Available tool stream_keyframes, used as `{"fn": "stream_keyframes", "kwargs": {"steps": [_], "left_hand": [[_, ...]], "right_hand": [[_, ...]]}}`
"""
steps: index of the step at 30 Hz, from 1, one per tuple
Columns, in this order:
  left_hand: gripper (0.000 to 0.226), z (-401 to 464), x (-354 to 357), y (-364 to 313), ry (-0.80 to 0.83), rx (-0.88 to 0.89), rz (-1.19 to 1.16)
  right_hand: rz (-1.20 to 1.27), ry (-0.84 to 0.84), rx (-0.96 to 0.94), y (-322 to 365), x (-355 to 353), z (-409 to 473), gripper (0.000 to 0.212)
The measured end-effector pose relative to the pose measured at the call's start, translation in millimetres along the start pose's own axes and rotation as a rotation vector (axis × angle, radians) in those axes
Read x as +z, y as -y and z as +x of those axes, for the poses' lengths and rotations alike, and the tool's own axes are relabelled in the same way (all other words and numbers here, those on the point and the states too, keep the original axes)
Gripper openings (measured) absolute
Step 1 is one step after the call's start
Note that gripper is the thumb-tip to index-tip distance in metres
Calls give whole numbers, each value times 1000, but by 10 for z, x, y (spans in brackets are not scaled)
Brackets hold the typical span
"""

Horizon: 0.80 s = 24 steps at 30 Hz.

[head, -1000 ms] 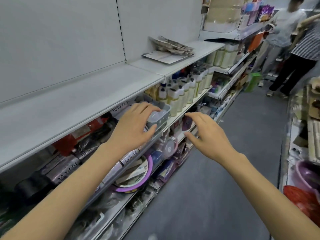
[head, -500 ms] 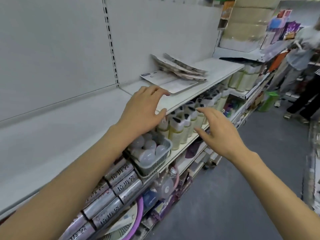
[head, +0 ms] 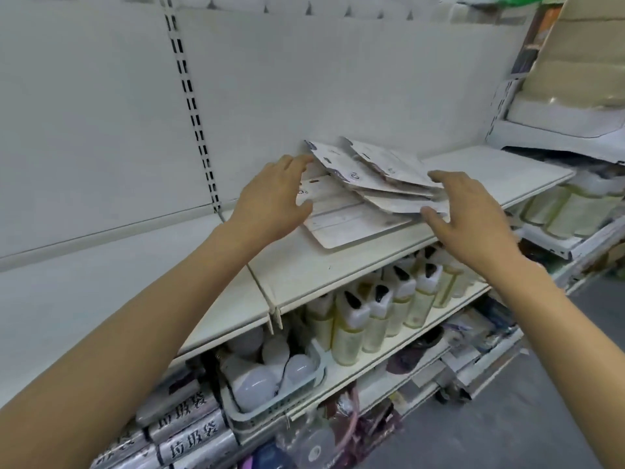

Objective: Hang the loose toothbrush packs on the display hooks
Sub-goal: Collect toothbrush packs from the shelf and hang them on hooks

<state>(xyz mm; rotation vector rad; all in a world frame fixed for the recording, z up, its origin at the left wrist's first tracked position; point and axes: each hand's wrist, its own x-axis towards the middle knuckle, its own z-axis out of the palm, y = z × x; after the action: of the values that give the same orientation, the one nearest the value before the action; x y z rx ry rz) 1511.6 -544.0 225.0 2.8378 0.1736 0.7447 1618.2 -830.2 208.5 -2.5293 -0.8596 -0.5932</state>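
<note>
**On the upper shelf: both hands at the pack stack**

Head view. On the white upper shelf [head: 372, 265], a loose stack of toothbrush packs [head: 378, 177] lies flat, fanned and overlapping, near the back panel [head: 338, 79]. The lowest, largest card juts toward the shelf's front edge.

The person's left hand [head: 270, 198] sits at the left side of the stack, fingers extended and slightly spread, fingertips at or just beside the edge of the top packs. Contact cannot be confirmed. It grips nothing.

The right hand [head: 473, 221] sits at the right side of the stack, fingers relaxed, thumb near the lower right corner of the packs. It holds nothing.

A slotted upright [head: 192, 106] runs down the back panel to the left of the stack.

On the shelf below stand pale bottles [head: 372, 313] with white caps. To their left, a basket [head: 270, 404] holds light bulbs [head: 257, 384].
</note>
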Motion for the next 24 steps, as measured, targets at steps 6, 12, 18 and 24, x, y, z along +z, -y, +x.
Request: {"fn": "stream_keyframes", "kwargs": {"steps": [6,12,18,24], "left_hand": [[70,614,430,9,-80,-133,-2],[76,942,637,-101,-99,-303,-215],[36,1130,690,-133,-167,-397,-533],[58,1294,729,-219,-45,-381,-566]], "right_hand": [[12,87,-92,-674,265,614,55],[26,178,-154,-947,520,993,56],[104,178,-180,-1045,705,1233,50],[220,20,-211,-1143,813,1277,42]]}}
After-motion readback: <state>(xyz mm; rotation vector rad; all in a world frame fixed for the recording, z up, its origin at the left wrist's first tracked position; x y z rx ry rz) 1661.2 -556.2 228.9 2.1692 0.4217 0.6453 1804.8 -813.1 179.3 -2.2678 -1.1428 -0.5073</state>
